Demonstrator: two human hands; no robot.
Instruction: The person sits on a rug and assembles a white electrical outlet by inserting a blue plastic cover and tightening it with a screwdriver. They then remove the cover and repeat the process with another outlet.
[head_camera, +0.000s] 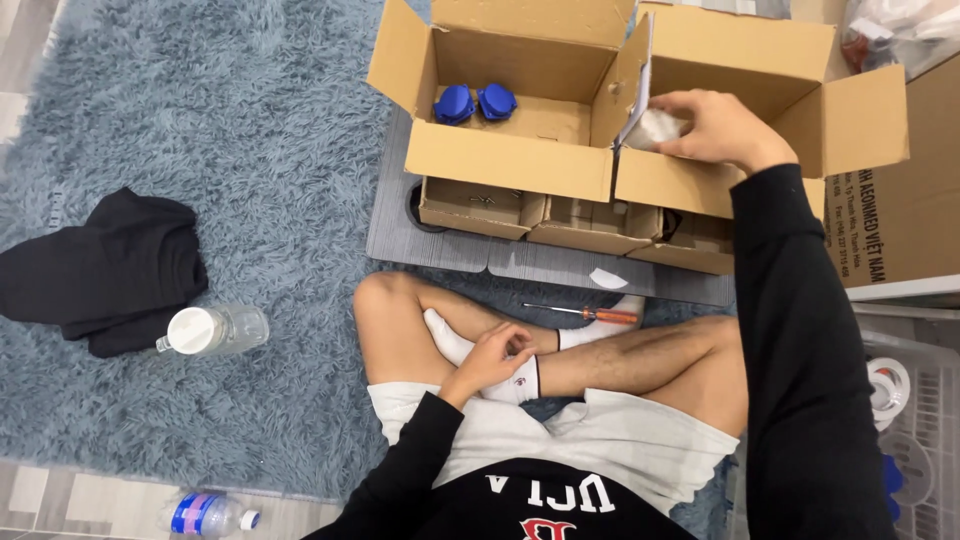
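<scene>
My left hand (492, 358) rests on my white sock (470, 350), fingers loosely curled, empty. Farther out: orange-handled screwdriver (585, 314) on rug. My right hand (720, 128) in right cardboard box (735, 60), fingers gripping a white wrapped item (655, 128).

I see a home floor, likely a living room. A shaggy blue-grey rug (250, 150) covers it, with black clothing (105, 270), water bottles (215, 330) and cardboard boxes (520, 110) scattered about.
</scene>
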